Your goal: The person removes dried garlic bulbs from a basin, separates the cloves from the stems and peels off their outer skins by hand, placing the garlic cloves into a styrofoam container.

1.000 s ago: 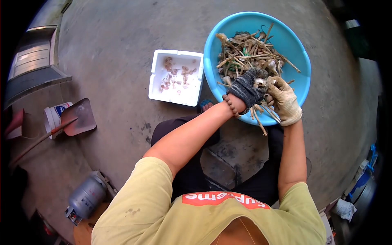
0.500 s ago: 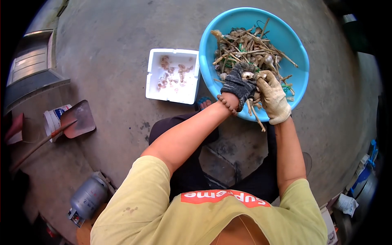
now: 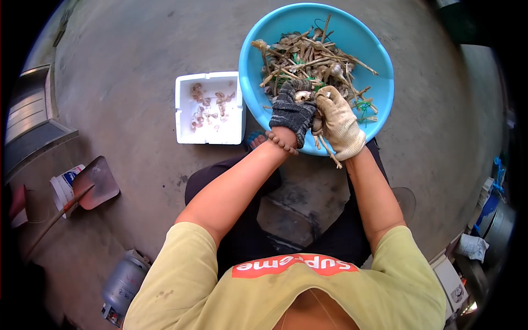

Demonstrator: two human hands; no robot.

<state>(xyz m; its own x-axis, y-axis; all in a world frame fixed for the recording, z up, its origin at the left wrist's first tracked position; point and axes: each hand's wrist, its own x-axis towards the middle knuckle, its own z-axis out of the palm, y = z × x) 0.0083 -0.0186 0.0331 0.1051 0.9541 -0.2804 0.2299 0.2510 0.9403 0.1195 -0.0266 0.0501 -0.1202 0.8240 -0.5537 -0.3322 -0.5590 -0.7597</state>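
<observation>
My left hand (image 3: pixel 291 114), in a dark grey knitted glove, is closed around a garlic bulb (image 3: pixel 303 96). Pressed up against the same bulb is my right hand (image 3: pixel 338 124), wearing a cream glove, its fingers bent together on it. Both hands are over the near side of a light blue basin (image 3: pixel 385 93). Dried stalks (image 3: pixel 331 154) stick out below the hands. The basin holds a heap of dry garlic (image 3: pixel 313 58) with stems and bits of green string. The gloves hide part of the held bulb.
Left of the basin, a white foam box (image 3: pixel 180 118) contains scattered garlic cloves (image 3: pixel 221 102). A shovel (image 3: pixel 99 184) leans by a white bucket (image 3: pixel 61 192) at the left. A gas cylinder (image 3: pixel 124 283) stands lower left. A metal container (image 3: pixel 499 228) is at the right edge.
The view has shifted, so the basin, box and hands appear farther left. Both hands stay together on the garlic bulb, with the right glove's fingers slightly repositioned.
</observation>
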